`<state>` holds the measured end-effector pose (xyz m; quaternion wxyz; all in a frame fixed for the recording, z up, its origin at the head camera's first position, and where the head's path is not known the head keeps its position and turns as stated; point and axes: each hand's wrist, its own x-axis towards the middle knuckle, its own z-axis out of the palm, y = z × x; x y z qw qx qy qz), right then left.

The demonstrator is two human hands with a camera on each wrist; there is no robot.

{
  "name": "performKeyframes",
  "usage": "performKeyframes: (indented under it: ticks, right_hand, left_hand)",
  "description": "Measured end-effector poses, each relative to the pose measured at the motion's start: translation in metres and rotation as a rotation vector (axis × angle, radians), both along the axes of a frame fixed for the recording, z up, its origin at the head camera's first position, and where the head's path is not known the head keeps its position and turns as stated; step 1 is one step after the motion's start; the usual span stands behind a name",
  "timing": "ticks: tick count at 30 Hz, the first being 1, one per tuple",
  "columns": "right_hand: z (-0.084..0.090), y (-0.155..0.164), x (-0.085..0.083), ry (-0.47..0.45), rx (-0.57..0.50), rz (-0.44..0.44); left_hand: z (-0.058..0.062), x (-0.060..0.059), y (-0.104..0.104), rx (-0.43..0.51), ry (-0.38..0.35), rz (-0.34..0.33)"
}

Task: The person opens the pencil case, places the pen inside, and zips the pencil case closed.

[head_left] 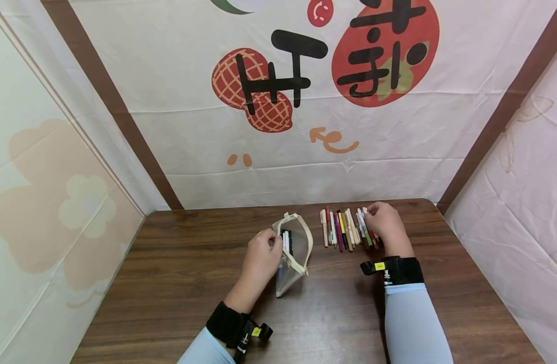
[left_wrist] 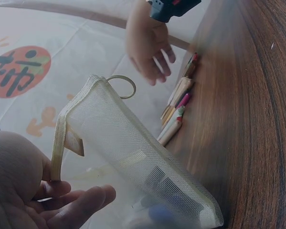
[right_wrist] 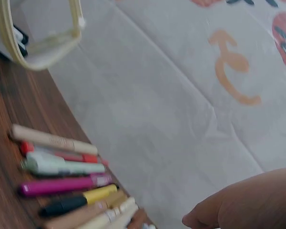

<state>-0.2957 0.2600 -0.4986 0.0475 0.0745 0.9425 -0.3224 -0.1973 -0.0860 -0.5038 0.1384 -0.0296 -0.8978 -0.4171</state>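
Note:
A cream mesh zip pouch (head_left: 286, 284) stands on the table with its mouth spread open. Its rim is pinched by the left hand (head_left: 262, 258), thumb and fingers at the left edge. Several pens (head_left: 286, 241) are inside the pouch, blurred through the mesh (left_wrist: 119, 131) in the left wrist view. To the right, a row of loose pens (head_left: 338, 230) lies side by side. Over the row's right end is the right hand (head_left: 388, 227); in the left wrist view its fingers (left_wrist: 145, 69) hang loosely, with nothing visible in them.
The pens lie close to the back edge of the brown wooden table (head_left: 192, 263). Behind it hangs a white printed cloth (head_left: 169, 126), with more cloth at both sides. A ring (left_wrist: 126, 86) sticks out from the pouch's end.

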Motion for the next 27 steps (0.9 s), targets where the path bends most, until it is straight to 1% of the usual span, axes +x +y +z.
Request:
performKeyframes:
  ticks: [2, 5, 11, 17, 23, 27]
  right_hand:
    - [-0.004, 0.007, -0.001, -0.010, 0.019, -0.024]
    - [-0.011, 0.014, -0.003, -0.015, 0.045, -0.034]
    - [-0.019, 0.021, -0.004, -0.031, 0.059, -0.058]
    - [-0.020, 0.023, -0.004, -0.070, 0.071, -0.043]
    - [-0.019, 0.024, -0.003, -0.112, 0.058, -0.032]
    - [-0.018, 0.025, -0.004, -0.133, 0.052, -0.042]
  left_hand:
    - [0.000, 0.000, 0.000, 0.004, -0.009, -0.004]
    - [0.001, 0.000, -0.001, 0.008, -0.018, -0.005]
    - [0.001, 0.000, -0.001, 0.009, -0.020, -0.007]
    - [0.001, 0.001, -0.001, 0.008, -0.021, -0.001]
    - [0.002, 0.001, 0.000, 0.005, -0.025, 0.003]
    - [0.002, 0.001, 0.000, 0.007, -0.027, 0.003]
